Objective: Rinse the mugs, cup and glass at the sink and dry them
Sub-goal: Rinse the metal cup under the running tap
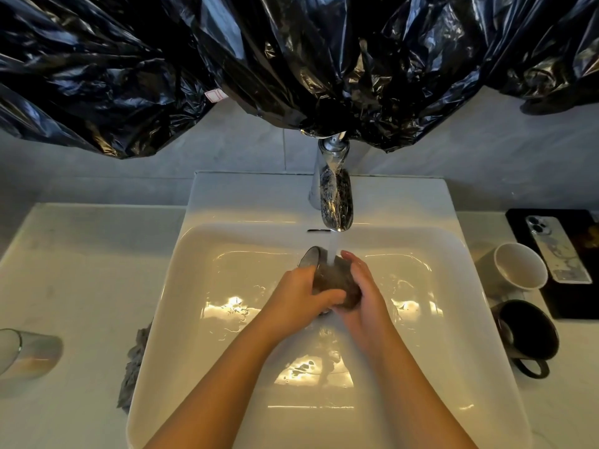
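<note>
Dark cup point(324, 280), head view: held over the middle of the sink point(155, 367), right under the tap point(335, 199), with the water stream point(331, 251) hitting its upper side. It lies tipped on its side, long axis running far-left to near-right, mouth facing far-left and base tucked near-right.

Left hand point(298, 296) comes in from the near-left. Fingers curl round the cup's near wall and the thumb lies across it. Right hand point(366, 286) is on the right side, fingers together and lightly curved along the wall, palm cupping the base. Both hands are on it and neither is clearly nearer.

Judgement: the outside is being rinsed and the mouth is off the stream. The next move likely turns on rolling the mouth up and right into the water. The left hand is better placed to pivot it.

Not yet rinsed, by the look of it: white mug point(518, 267) and black mug point(528, 332) on the right counter, just beside a phone point(557, 251). A glass point(29, 351) lies on its side at far left. A grey cloth point(134, 364) sits at the sink's left edge, nearer the left hand, for drying.
</note>
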